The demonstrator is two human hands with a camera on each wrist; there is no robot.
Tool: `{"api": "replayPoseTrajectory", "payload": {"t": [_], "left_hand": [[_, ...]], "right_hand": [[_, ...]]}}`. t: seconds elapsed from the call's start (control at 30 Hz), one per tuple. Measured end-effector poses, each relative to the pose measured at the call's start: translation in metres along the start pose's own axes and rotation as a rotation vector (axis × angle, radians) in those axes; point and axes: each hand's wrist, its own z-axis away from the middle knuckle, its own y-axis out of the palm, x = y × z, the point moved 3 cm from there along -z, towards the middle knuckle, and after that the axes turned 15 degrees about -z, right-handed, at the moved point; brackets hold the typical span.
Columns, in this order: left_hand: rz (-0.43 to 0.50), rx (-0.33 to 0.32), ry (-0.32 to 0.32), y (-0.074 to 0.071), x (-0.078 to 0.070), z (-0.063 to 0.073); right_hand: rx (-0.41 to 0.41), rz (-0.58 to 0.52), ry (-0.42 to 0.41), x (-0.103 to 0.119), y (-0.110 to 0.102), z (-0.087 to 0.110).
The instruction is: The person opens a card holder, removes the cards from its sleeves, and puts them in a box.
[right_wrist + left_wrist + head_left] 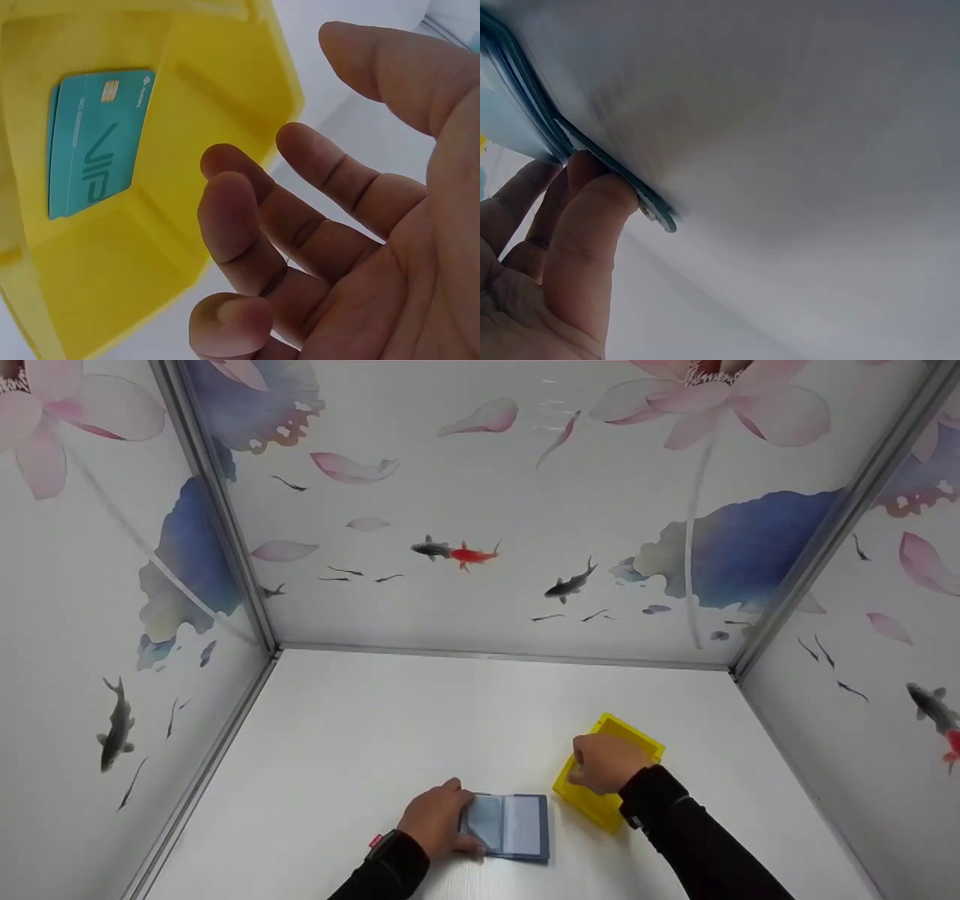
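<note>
My left hand (437, 819) pinches the left edge of an opened card holder (523, 826) with a blue cover and clear sleeves. In the left wrist view, the thumb and fingers grip the edge of its cover (622, 169), close to a small metal snap. My right hand (611, 763) reaches over a yellow plastic bin (596, 812), to the right of the card holder. In the right wrist view its fingers are spread and loosely bent, with nothing between them. Teal cards (101, 142) marked VIP lie stacked inside the bin, apart from the fingertips.
A white table surface (390, 712) lies under both things. White panels (465, 607) printed with flowers and fish stand at the back and both sides, joined by grey metal strips (502, 657).
</note>
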Motion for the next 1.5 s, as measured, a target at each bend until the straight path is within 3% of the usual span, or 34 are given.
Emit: {"api": "replayPoseTrajectory", "payload": {"t": [0.27, 0.6, 0.77, 1.13, 1.33, 1.5], "left_hand": [[0.022, 0.009, -0.023, -0.002, 0.002, -0.002], [0.023, 0.033, -0.049, 0.003, 0.002, -0.009], [0.033, 0.048, -0.057, 0.002, -0.001, -0.01], [0.055, 0.06, -0.092, 0.004, -0.002, -0.009], [0.068, 0.068, -0.098, 0.005, -0.002, -0.01], [0.021, 0.028, -0.071, 0.004, -0.001, -0.008]], "right_hand": [[-0.026, -0.016, -0.103, 0.021, 0.017, 0.003], [0.089, -0.15, -0.163, 0.052, 0.05, 0.001], [0.097, -0.159, -0.226, 0.067, 0.067, -0.002], [-0.04, -0.171, -0.371, 0.094, 0.105, -0.01], [-0.089, -0.161, -0.391, 0.094, 0.109, -0.009], [-0.124, -0.157, -0.405, 0.092, 0.109, -0.008]]}}
